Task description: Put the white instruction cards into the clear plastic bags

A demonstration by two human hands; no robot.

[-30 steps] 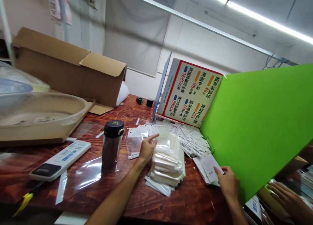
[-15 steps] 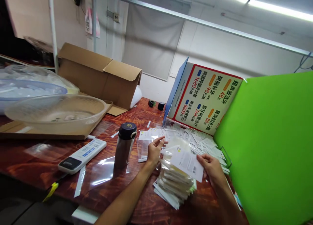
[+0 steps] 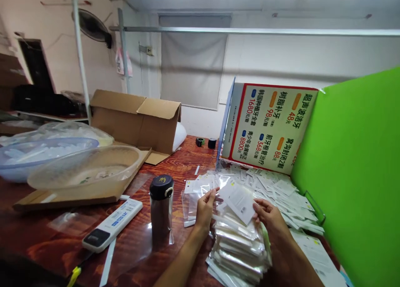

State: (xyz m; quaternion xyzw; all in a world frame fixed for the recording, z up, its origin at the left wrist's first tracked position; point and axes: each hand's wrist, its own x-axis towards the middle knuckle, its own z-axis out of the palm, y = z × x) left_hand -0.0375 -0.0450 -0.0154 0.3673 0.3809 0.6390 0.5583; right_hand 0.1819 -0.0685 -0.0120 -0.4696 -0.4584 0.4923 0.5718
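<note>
A white printed card [image 3: 239,203] is tilted above a stack of clear plastic bags [image 3: 237,249]. My right hand [image 3: 269,216] pinches the card's right edge between thumb and fingers. At the card's left corner, the fingers of my left hand [image 3: 205,208] are closed together. Whether they grip the card or thin clear plastic there cannot be made out. Under both hands the bags lie in an uneven pile. Just left of my left hand are a few clear bags with white header cards [image 3: 191,187].
Many white cards [image 3: 281,195] lie heaped before a printed price board [image 3: 265,128] and a green panel [image 3: 350,166]. A dark-lidded flask [image 3: 161,205] stands left, beside a white power-bank-like device [image 3: 112,224]. Behind are a plastic basin [image 3: 87,174] and a cardboard box [image 3: 134,124].
My left fingers, spread apart before, have closed together by the card's left corner. The card stays in my right hand above the stack. The camera view has levelled out.
</note>
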